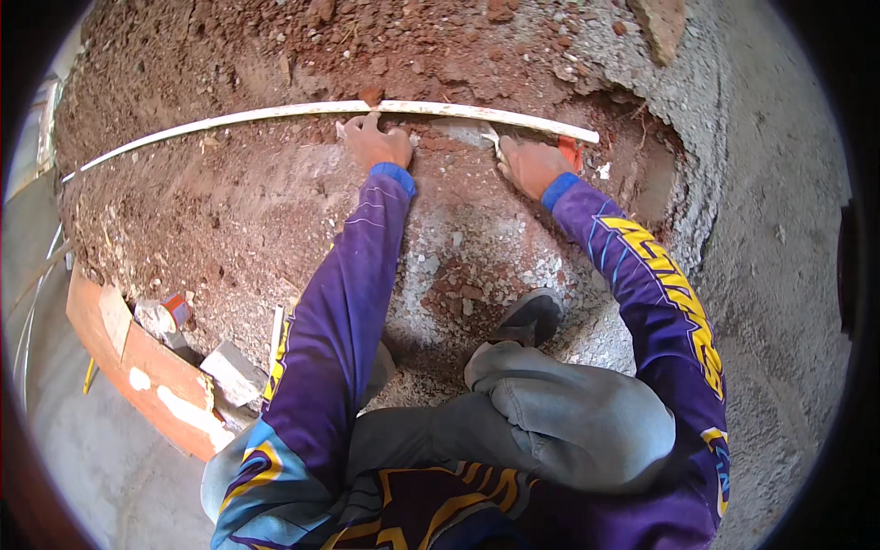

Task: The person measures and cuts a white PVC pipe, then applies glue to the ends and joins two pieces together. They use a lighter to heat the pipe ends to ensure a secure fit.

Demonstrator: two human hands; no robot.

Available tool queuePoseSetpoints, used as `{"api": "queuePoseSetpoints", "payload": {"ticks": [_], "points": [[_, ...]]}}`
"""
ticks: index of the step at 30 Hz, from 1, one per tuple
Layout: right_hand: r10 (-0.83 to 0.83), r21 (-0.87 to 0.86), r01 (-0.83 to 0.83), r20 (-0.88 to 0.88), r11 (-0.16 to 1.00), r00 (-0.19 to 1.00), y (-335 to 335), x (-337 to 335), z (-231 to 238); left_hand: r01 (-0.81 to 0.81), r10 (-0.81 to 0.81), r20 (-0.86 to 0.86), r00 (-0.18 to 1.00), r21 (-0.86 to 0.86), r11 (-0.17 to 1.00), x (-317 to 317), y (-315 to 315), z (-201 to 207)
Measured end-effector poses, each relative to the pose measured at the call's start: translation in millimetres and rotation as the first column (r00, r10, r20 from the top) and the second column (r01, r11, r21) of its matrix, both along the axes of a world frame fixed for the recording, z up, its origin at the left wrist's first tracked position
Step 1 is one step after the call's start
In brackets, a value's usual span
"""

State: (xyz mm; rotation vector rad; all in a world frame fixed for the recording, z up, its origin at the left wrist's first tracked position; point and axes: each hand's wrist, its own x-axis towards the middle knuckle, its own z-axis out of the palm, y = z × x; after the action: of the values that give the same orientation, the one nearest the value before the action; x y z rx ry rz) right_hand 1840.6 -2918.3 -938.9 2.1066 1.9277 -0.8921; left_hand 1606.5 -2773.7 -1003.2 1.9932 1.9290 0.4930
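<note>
While the left hand (376, 145) is reaching its fingers to the white strip (321, 108) just beyond it, grip unclear, the right hand (534, 168), apart from it, is clasping a slim pale object (492, 137); light, even fingertip pressure is probably serving best against shoving the strip.

The right of the 2 hands (535, 169) partly covers a pale piece (492, 138) too small to identify.
</note>
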Motion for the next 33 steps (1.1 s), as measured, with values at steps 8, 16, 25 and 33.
{"api": "queuePoseSetpoints", "payload": {"ticks": [8, 16, 25, 33], "points": [[0.213, 0.113, -0.185, -0.346, 0.976, 0.914, 54.7, -24.9, -74.5, -0.004, 0.807, 0.59, -0.014, -0.807, 0.59, 2.1, 17.3, 37.8], [0.253, 0.102, -0.236, -0.549, 0.966, 0.797, 73.5, -24.4, -51.5, 0.237, 0.724, 0.684, -0.084, -0.692, 0.682, -46.5, -12.8, 112.5], [0.054, -0.106, -0.133, -0.549, 0.985, 0.834, 64.4, -4.9, -47.4, 0.336, 0.668, 0.735, 0.114, -0.662, 0.67, -20.7, 63.5, 164.6], [-0.451, -0.577, 0.05, -0.58, 0.816, 0.679, 71.8, 12.8, 74.4, 0.548, 0.681, 0.729, 0.07, -0.599, 0.584, -1.9, 161.2, 189.2]]}}
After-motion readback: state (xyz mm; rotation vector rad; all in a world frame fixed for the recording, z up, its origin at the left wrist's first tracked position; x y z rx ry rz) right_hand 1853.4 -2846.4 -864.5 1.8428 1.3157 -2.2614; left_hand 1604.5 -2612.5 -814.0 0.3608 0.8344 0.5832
